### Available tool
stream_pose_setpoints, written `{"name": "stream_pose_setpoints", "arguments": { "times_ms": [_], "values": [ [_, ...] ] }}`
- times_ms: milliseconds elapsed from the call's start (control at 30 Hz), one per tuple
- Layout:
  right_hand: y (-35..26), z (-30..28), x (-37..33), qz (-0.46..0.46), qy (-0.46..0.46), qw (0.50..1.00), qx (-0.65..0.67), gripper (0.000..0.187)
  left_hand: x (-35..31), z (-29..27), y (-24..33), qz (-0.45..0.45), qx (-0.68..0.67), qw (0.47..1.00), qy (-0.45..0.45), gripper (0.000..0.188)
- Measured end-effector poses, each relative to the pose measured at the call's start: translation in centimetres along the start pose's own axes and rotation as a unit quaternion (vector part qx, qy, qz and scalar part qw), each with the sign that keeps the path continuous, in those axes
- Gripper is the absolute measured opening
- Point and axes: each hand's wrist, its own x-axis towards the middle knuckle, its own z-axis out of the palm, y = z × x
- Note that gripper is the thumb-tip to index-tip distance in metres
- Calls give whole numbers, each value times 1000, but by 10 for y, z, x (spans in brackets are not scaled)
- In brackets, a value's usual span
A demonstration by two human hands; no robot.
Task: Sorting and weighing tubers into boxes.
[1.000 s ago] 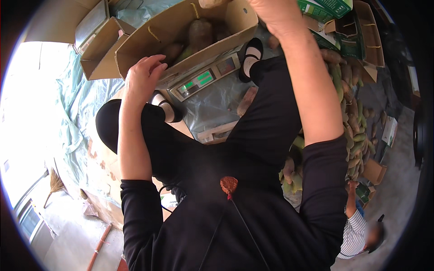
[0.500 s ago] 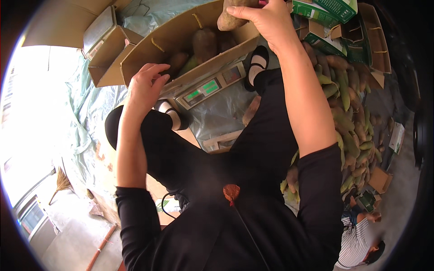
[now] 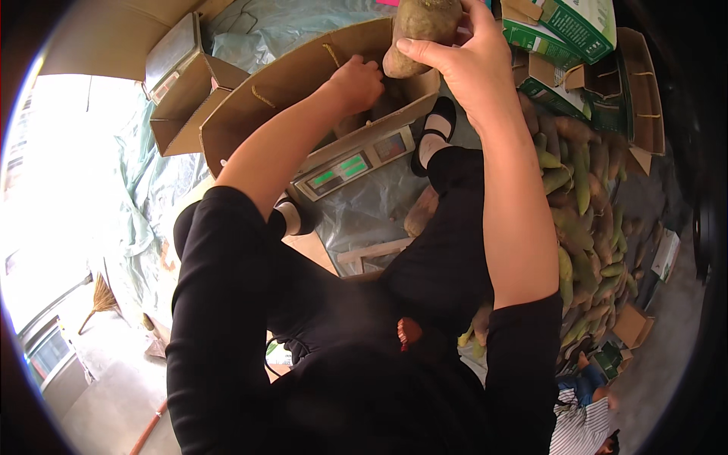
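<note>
My right hand (image 3: 474,57) grips a large, lumpy brown root vegetable (image 3: 425,38) above the right end of a long open cardboard box (image 3: 280,72). My left hand (image 3: 358,85) reaches into the middle of that box. Its fingers look curled, but the fingertips and whatever lies beneath them are hidden. The box rests on a digital scale (image 3: 353,168) with a lit green display, which faces me.
To the right spreads a large pile of green and brown root vegetables (image 3: 588,220). Green cartons (image 3: 565,30) stand at the upper right, and a smaller cardboard box (image 3: 189,98) at the left. A person (image 3: 580,425) is at the lower right.
My left hand has moved from the box's left end rightward into its middle. My right hand still holds the root vegetable, now slightly lower and further right.
</note>
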Motion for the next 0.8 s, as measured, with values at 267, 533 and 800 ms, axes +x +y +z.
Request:
{"name": "stream_pose_setpoints", "arguments": {
  "times_ms": [267, 533, 800],
  "values": [
    [5, 5, 8, -10, -20, 999, -27, 61, -50, 10, -9, -67, 23, 992, -109, 20],
    [10, 30, 4, 53, -13, 994, -97, 69, -180, 0, -15, -183, -283, 936, -103, 27],
    [32, 50, 1, 274, -87, 937, -199, 54, -223, 3, 23, -281, -482, 815, 155, 25]
  ]
}}
